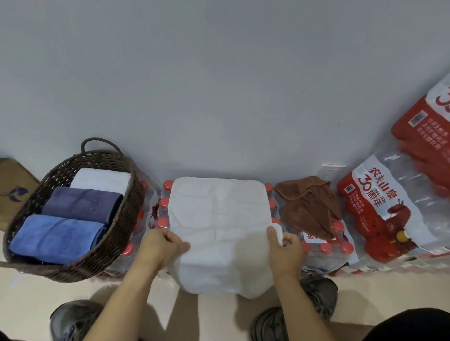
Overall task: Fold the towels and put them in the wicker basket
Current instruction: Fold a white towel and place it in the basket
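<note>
On shrink-wrapped bottle packs (326,248) printed "农夫山泉 30周年", one white towel (216,221) lies spread; left hand (161,247) and right hand (284,253) each pinch a near edge. Basket (107,242), left, holds three folded towels (61,235): white, navy, blue. One brown towel (310,202) lies crumpled, right. Smaller print seems illegible.

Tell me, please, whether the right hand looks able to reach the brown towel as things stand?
Probably yes: the brown towel lies uncovered just beyond the right hand, with nothing between them, but that hand must first let go of the white towel.
</note>
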Demonstrator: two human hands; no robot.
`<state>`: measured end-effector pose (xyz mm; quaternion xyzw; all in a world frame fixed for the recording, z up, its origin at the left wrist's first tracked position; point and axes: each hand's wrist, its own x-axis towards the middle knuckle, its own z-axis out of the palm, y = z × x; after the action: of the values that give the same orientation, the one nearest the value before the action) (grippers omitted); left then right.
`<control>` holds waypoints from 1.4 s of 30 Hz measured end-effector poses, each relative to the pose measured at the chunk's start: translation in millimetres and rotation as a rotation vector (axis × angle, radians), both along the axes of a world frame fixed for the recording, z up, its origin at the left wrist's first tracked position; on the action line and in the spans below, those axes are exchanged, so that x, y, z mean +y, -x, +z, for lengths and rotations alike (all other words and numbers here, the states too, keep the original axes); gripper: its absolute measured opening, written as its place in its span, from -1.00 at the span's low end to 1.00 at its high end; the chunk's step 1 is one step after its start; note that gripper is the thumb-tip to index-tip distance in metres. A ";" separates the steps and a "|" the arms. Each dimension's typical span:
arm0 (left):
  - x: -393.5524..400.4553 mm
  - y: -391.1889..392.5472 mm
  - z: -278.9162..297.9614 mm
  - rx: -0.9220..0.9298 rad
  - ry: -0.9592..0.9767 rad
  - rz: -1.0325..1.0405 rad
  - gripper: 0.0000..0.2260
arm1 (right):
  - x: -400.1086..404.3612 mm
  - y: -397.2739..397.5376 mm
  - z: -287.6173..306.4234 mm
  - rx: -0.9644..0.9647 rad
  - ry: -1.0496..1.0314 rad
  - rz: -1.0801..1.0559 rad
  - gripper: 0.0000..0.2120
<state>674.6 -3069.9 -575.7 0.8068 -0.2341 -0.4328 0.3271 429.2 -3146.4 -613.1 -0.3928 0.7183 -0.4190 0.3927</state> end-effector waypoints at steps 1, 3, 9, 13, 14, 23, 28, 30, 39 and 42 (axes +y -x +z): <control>-1.0 -3.8 3.9 0.005 -0.022 -0.015 -0.81 | -3.7 2.8 2.3 -0.017 -0.014 0.004 -0.74; -4.0 -7.1 10.4 0.036 0.022 0.032 -0.85 | -11.4 6.9 6.3 -0.080 -0.052 0.010 -0.79; -15.3 0.3 26.9 0.284 0.517 0.242 -0.63 | -27.2 3.6 33.6 -0.518 0.073 0.063 -0.64; -10.0 2.0 9.7 -0.123 0.311 0.030 -0.42 | -28.5 -2.8 37.4 -0.156 0.004 0.226 -0.28; -5.6 4.4 2.4 -0.244 0.235 0.008 -0.50 | -24.7 -5.8 33.1 0.046 0.006 0.214 -0.32; 19.9 33.7 -45.5 -0.383 0.026 -0.101 -0.81 | 24.4 -47.1 -0.2 0.256 0.081 0.541 -0.77; 18.3 32.9 -39.0 -0.275 0.046 0.008 -0.83 | 48.0 -68.6 -14.3 0.083 -0.108 0.877 -0.76; 12.4 27.7 -26.1 -0.153 0.039 0.032 -0.80 | 52.1 -72.4 -12.1 0.015 -0.146 0.948 -0.66; -1.2 17.5 33.1 0.322 0.293 0.200 -0.71 | 25.3 -68.8 38.0 -0.307 -0.103 0.815 -0.76; -2.7 15.5 50.0 0.183 0.374 0.033 -0.66 | 14.9 -64.4 59.0 -0.356 -0.104 0.750 -0.83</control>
<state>659.1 -3072.6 -525.7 0.6932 -0.2664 -0.4477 0.4981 493.6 -3131.5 -554.1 -0.5281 0.4668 -0.2715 0.6553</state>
